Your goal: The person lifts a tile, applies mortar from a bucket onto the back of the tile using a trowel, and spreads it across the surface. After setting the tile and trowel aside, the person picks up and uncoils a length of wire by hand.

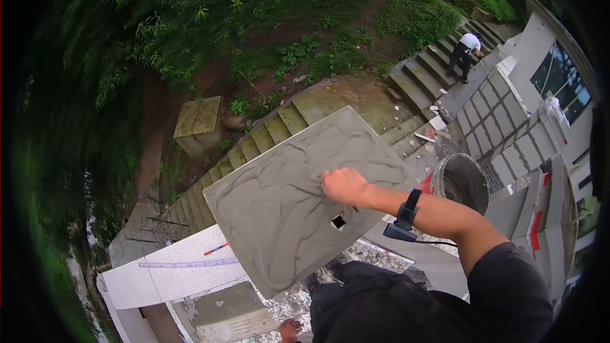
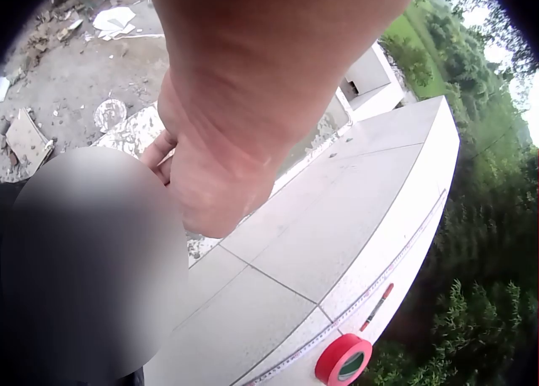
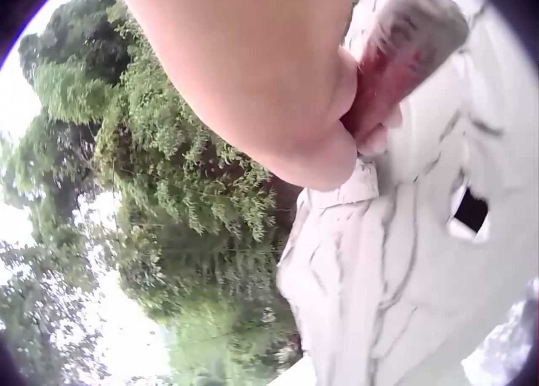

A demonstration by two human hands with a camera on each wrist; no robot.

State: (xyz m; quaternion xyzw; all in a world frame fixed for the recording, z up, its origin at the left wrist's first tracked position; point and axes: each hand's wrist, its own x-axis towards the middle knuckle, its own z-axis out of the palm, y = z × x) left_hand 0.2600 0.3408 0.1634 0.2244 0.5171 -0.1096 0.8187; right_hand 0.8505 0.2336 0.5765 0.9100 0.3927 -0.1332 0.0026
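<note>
A large square slab (image 1: 286,216) is coated with wet grey mortar in wavy ridges; a small square hole shows dark near its lower right side. Over the slab, my right hand (image 1: 346,186) is closed round a tool. The right wrist view shows that hand (image 3: 312,142) gripping a mortar-smeared red handle (image 3: 383,87), with part of a flat blade (image 3: 358,186) against the mortar. My left hand (image 1: 290,329) hangs low beside the body, below the slab. In the left wrist view its fingers (image 2: 160,154) are loosely bent, with nothing seen in them.
A pale ledge (image 1: 184,263) bears a measuring tape (image 1: 187,263), a red marker (image 1: 216,249) and a red tape roll (image 2: 344,359). A mortar-stained bucket (image 1: 460,184) stands to the right. Steps (image 1: 279,124) descend beyond the slab; another person (image 1: 464,57) bends on the upper stairs.
</note>
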